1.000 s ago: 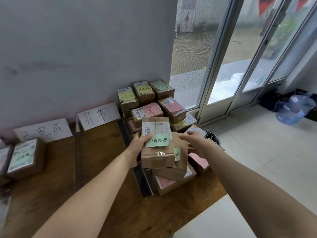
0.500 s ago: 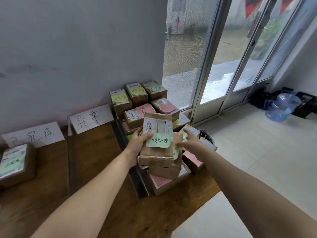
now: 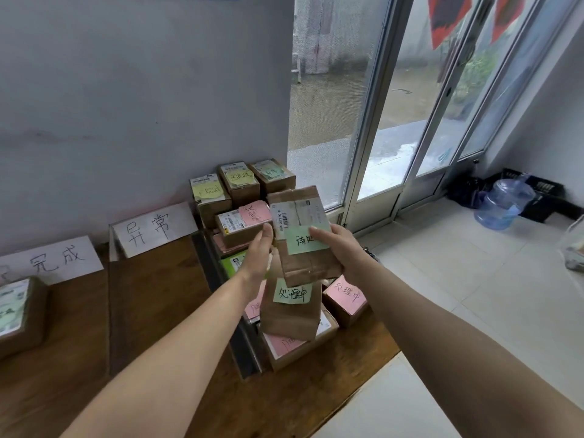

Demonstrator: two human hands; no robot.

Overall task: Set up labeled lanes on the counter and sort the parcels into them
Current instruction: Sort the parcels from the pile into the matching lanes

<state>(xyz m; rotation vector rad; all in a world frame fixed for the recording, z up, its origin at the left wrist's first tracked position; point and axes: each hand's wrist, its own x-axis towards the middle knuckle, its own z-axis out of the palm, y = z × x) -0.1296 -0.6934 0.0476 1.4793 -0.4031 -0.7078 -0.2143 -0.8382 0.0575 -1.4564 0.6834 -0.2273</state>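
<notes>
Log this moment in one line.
step: sorting | left hand: holds green-note parcel | right hand: grips same parcel | parcel: above stack

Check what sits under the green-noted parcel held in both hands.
A second brown parcel with its own green note, stacked on a pink-labelled box. The held parcel covers that parcel's top edge; anything deeper is hidden.

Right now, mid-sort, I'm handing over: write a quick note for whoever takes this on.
Hands: left hand and right hand both grip one green-noted parcel, held above the pile at the right end of the counter.
Done: two lane signs stand against the wall; a sorted parcel sits in the left lane.
Left: place the held parcel in its lane, then work through the pile.
</notes>
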